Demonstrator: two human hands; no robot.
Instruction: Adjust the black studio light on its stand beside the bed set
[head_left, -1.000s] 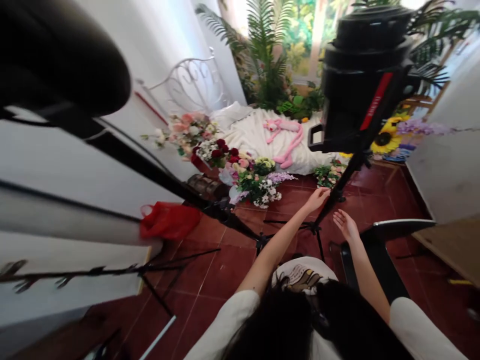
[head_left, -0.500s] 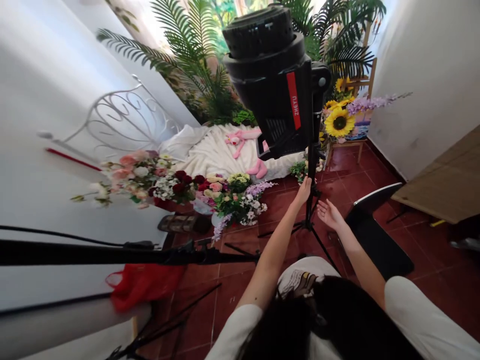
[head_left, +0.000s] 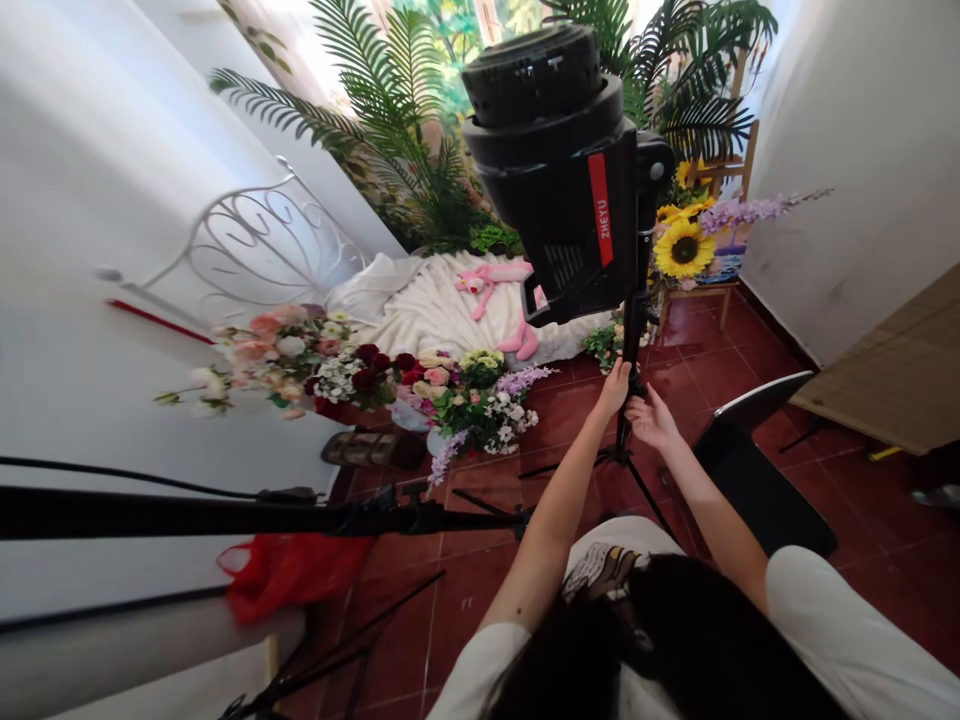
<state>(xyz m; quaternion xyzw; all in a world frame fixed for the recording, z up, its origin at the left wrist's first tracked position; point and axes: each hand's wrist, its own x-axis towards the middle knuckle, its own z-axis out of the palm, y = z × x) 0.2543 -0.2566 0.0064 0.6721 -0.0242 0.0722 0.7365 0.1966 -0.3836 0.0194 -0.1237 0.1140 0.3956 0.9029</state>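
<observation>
A black studio light (head_left: 553, 190) with a red brand stripe is mounted on top of a black light stand (head_left: 634, 335). My left hand (head_left: 616, 388) is wrapped round the stand's pole, below the lamp. Just to its right, my right hand (head_left: 651, 420) has its fingers bent against the stand at a dark collar or knob. The fingers partly cover that fitting, so its exact shape is hidden. Below my hands, the stand's legs spread over the red tiled floor (head_left: 480, 590).
A second black stand (head_left: 247, 515) crosses the left side, above a red bag (head_left: 300, 570). Artificial flowers (head_left: 465, 400) sit before a white blanket (head_left: 412, 300) with a pink plush toy (head_left: 487, 280). To the right are a black chair (head_left: 757, 480) and sunflowers (head_left: 684, 248).
My right hand has moved left, from open beside the pole to contact with the stand's collar. My left hand keeps its hold. The view has shifted slightly.
</observation>
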